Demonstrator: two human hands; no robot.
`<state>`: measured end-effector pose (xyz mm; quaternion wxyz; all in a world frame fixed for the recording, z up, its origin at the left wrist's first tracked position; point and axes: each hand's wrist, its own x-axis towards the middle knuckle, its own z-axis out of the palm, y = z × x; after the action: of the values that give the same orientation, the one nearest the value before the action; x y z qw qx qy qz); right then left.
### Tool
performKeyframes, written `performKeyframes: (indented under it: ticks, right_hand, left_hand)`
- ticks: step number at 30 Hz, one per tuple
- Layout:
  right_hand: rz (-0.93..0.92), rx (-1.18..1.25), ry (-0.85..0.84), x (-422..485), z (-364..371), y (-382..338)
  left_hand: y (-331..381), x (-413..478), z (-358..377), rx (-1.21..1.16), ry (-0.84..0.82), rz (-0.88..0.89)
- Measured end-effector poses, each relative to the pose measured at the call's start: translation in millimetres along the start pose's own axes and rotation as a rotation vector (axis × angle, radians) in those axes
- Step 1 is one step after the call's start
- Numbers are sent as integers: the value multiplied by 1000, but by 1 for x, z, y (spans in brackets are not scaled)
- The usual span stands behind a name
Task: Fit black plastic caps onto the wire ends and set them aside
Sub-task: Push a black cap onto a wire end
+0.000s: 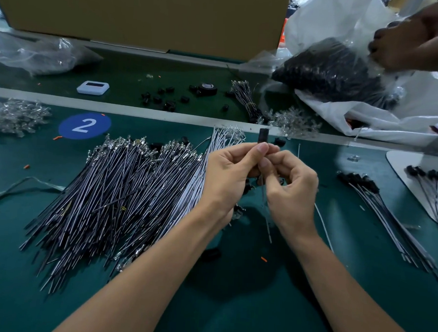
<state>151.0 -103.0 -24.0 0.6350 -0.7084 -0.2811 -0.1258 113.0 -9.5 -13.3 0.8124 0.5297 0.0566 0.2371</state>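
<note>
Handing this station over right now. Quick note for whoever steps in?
Left hand: pinches a black cap, upright above the fingertips.
Right hand: pinches the wire hanging below; seating of the cap is hidden.
Done: capped wires laid on the mat at right, more on the white tray.
Left to do: large uncapped wire pile at left.
Supply: loose caps farther back; another person's hand is at the bag of caps.

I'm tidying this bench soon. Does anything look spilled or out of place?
Yes. Loose black caps lie scattered on the far strip of the mat beside the tape roll, outside the bag of caps. Small orange scraps dot the mat too. Nothing looks damaged.
</note>
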Motion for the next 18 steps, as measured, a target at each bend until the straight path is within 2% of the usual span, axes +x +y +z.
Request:
performKeyframes:
  ticks: [6, 11, 15, 18]
  right_hand:
    - [-24, 6, -2, -4, 6, -5]
    - [-21, 28, -23, -4, 7, -10]
    - [-20, 33, -84, -1, 3, -12]
    - [14, 34, -171, -1, 3, -13]
  left_hand:
    - [3, -1, 0, -90, 7, 3]
    - [6, 1, -1, -71, -16, 8]
    - [16, 6, -5, -65, -22, 12]
    - [24, 13, -13, -201, 49, 13]
